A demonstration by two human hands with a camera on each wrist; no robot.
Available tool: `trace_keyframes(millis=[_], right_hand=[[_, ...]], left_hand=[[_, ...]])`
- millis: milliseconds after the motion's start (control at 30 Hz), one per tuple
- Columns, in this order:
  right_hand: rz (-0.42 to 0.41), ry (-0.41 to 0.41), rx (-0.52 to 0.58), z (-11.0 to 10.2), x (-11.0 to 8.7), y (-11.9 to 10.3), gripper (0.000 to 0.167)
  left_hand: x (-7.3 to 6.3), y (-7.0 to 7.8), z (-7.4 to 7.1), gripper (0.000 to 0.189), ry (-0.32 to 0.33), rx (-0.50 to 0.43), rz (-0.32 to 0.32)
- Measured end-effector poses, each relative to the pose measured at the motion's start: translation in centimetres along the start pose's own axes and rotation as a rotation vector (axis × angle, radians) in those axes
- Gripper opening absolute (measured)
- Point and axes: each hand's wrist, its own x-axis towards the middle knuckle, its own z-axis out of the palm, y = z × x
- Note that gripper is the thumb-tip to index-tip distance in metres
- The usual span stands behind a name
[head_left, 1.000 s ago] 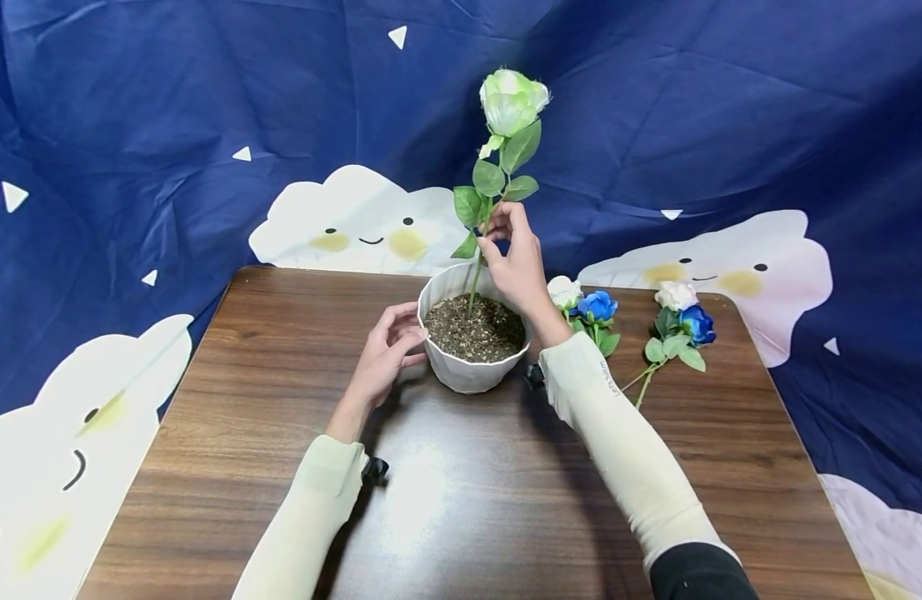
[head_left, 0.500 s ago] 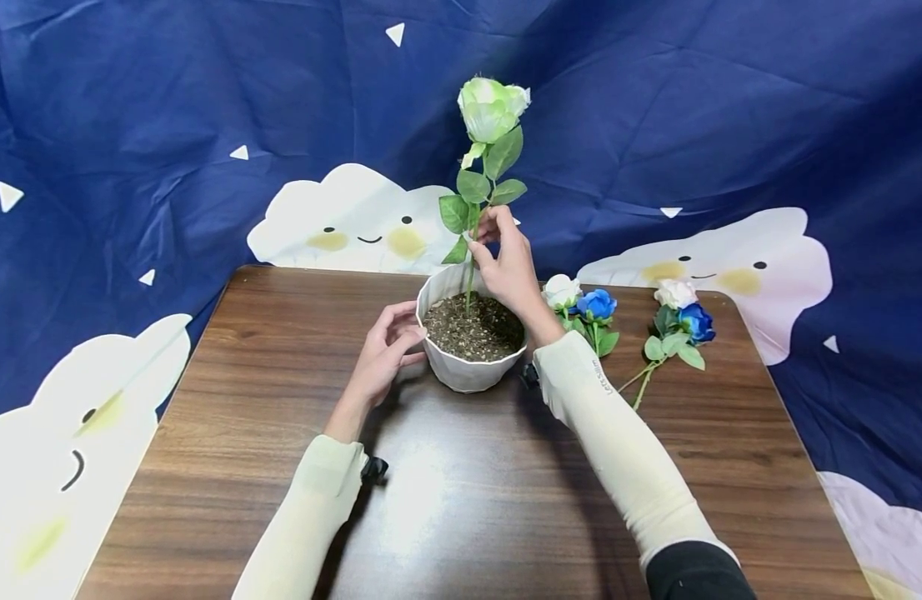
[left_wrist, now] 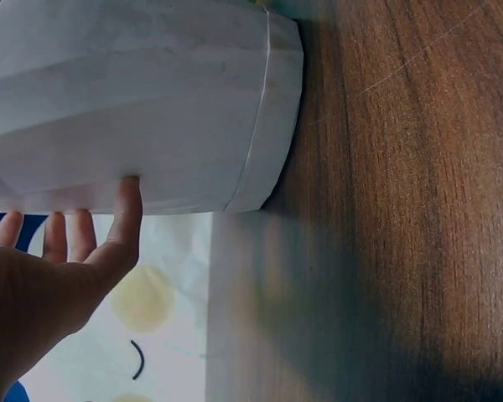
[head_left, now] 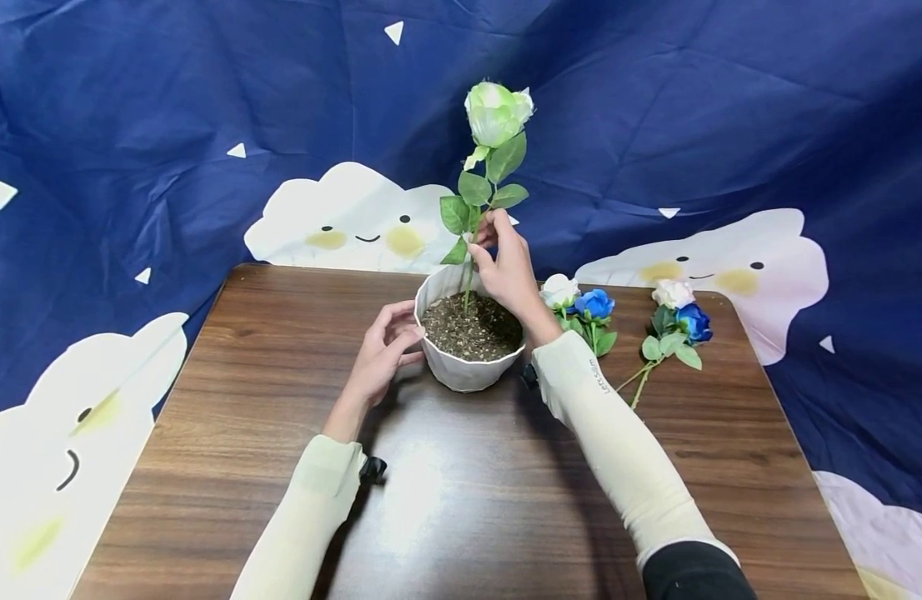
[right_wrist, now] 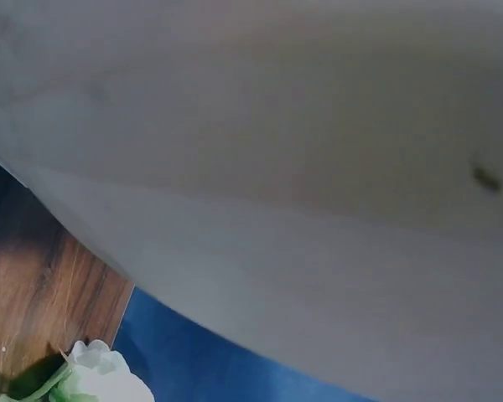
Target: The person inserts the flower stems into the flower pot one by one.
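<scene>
An artificial rose [head_left: 495,117] with pale green and white petals stands almost upright above a white pot [head_left: 464,377]. Its stem goes down into dark soil [head_left: 468,337] in the pot. My right hand [head_left: 509,271] pinches the stem below the leaves, over the pot's far rim. At the pot's left side, my left hand [head_left: 380,354] touches the wall. The left wrist view shows its fingertips resting on the pot's side, with the fingers [left_wrist: 127,222] extended. The pot's wall [right_wrist: 260,159] fills most of the right wrist view, where the right hand is hidden.
On the right of the wooden table [head_left: 281,350] lie more artificial flowers: a white rose [head_left: 559,292] beside a blue rose [head_left: 594,303], and farther right a pale rose [head_left: 673,293] with a blue rose [head_left: 694,322]. A blue cloud-patterned curtain [head_left: 206,92] hangs behind.
The right hand has moved the rose left and slightly down; its bloom swung left, then slightly back right. The left hand and pot stay nearly in place.
</scene>
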Motion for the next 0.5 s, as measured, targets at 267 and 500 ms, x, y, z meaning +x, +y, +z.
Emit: trace_keyframes(millis=[267,500], right_hand=[[0.018,0.007,-0.036,0.42,0.04,0.11,0.019],[0.017,-0.012,-0.049,0.88,0.02,0.07,0.018]], left_hand=[[-0.14,0.25,-0.08,0.050,0.001,0.005,0.009],[-0.03,0.03,0.01,0.051,-0.001,0.005,0.011]])
